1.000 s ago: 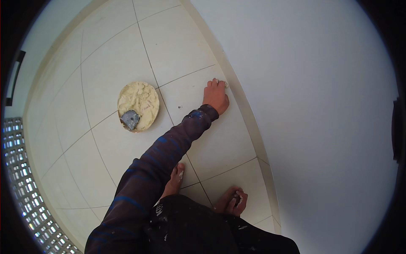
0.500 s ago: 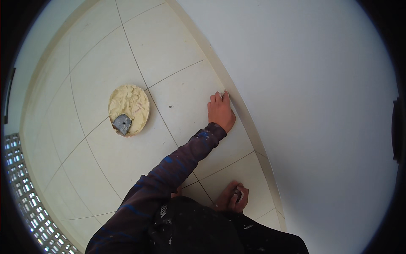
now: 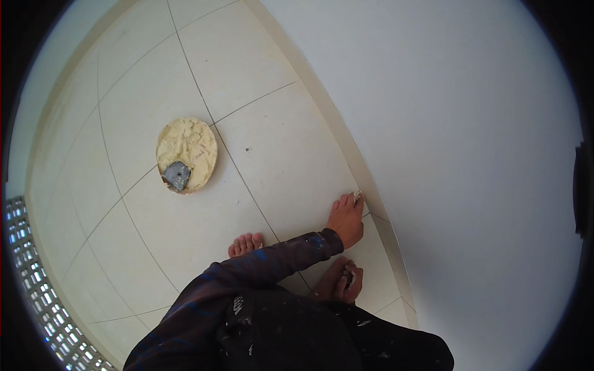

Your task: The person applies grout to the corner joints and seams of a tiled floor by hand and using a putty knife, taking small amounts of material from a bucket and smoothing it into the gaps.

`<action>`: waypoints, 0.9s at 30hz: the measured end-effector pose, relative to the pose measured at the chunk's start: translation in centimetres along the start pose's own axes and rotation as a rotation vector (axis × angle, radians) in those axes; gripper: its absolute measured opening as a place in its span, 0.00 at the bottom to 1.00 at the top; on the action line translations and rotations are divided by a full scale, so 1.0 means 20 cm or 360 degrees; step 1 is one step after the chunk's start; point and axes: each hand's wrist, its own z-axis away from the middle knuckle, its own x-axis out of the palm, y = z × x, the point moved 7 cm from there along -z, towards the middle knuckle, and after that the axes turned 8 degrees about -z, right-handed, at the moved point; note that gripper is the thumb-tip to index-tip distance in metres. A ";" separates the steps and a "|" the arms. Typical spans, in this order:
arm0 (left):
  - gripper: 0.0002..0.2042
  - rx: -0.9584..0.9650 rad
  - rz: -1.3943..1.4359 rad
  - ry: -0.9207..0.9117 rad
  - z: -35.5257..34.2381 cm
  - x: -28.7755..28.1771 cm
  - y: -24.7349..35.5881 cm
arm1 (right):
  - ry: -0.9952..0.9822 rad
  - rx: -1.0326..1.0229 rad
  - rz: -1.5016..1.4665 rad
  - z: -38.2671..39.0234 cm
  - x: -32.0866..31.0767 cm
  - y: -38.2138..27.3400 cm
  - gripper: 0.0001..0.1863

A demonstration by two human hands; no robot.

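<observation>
Baseboard [image 3: 387, 241] runs just right of both hands, long axis fore-and-aft — left hand [image 3: 348, 219] nearer, fingers bent, whitish tips at its foot; grip unclear. Right hand [image 3: 353, 286] curled by right foot [image 3: 331, 277], contents unclear. Cream paste [image 3: 193, 142], grey scraper [image 3: 177, 175] — well off, ahead-left of both.
</observation>
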 end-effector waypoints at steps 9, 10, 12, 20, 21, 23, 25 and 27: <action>0.36 -0.0244 -0.0001 0.0248 -0.28 -0.07 -0.03 | 0.0033 0.0072 -0.0041 -0.06 -0.28 0.07 0.15; 0.36 -0.0235 0.0006 0.0246 -0.30 -0.04 0.02 | 0.0015 0.0061 0.0003 -0.06 -0.30 0.08 0.15; 0.39 -0.0292 -0.0017 0.0244 -0.30 0.01 0.10 | -0.0001 0.0043 0.0053 -0.05 -0.35 0.09 0.15; 0.36 -0.0137 0.0061 0.0088 -0.06 0.05 0.32 | 0.0020 -0.0014 0.0001 -0.05 -0.39 -0.05 0.14; 0.34 -0.0110 0.0089 0.0014 -0.06 0.04 0.31 | 0.0022 -0.0015 0.0000 -0.03 -0.37 -0.06 0.14; 0.30 -0.0152 0.0085 0.0105 -0.12 -0.08 0.23 | 0.0262 -0.0001 0.0123 -0.04 -0.38 -0.06 0.14; 0.27 -0.0281 0.0010 0.0459 -0.35 -0.33 0.02 | 0.0169 0.0035 0.0077 -0.13 -0.39 -0.06 0.13; 0.26 -0.0379 -0.0179 0.0800 -0.67 -0.58 -0.22 | 0.0009 0.0067 0.0009 -0.23 -0.36 -0.02 0.12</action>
